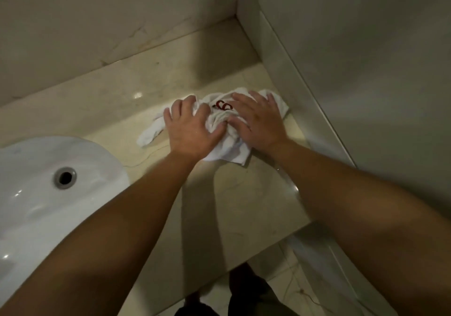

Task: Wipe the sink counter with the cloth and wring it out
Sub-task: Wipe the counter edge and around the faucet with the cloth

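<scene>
The room is looking dim and a bit yellow. Small bright spots are shining on the counter (102, 110), one just past the left hand (192, 130) and one near the right arm. More glints are sparkling on the white sink (29, 193). Dark shadows are lying under both arms, below where the hands are pressing the cloth (227, 144). The cloth is glowing brightest. The arms near the bottom edge are looking big, stretched and fuzzy. The walls are bending at the edges.

Soft white cloth (227, 130); glossy beige marble counter (117, 105); shiny ceramic sink (29, 169).
</scene>
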A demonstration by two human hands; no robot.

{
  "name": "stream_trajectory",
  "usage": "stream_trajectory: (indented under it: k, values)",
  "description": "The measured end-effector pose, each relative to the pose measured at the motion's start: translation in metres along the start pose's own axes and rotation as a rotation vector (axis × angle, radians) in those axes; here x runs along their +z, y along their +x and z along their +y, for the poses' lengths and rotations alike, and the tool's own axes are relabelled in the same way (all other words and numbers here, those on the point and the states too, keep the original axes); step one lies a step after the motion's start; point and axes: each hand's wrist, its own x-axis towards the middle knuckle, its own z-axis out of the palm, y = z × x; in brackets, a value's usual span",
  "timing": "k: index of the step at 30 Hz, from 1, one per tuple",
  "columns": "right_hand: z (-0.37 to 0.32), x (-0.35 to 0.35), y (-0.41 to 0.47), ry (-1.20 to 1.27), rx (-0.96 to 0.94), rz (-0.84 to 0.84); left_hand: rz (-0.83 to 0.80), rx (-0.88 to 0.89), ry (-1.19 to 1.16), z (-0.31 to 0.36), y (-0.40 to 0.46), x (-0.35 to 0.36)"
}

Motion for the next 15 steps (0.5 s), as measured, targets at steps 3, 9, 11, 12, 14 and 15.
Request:
stream_trajectory:
  k: [3,9,11,12,14,15]
  values:
    - [0.008,-0.005,0.002,0.022,0.025,-0.062,0.003,-0.057,-0.012,0.014,0.0,0.003]
    - [0.012,-0.019,-0.049,0.051,0.088,-0.049,-0.07,0.024,-0.08,0.036,-0.029,-0.004]
    - [0.012,-0.024,-0.081,0.039,0.12,-0.045,-0.079,0.072,-0.112,0.047,-0.05,-0.004]
    - [0.01,-0.026,-0.097,0.036,0.156,-0.059,-0.074,0.096,-0.123,0.052,-0.062,-0.005]
    - [0.003,-0.031,-0.131,0.058,0.24,-0.073,-0.069,0.12,-0.149,0.062,-0.088,-0.009]
    - [-0.003,-0.033,-0.148,0.068,0.28,-0.073,-0.085,0.122,-0.156,0.066,-0.101,-0.011]
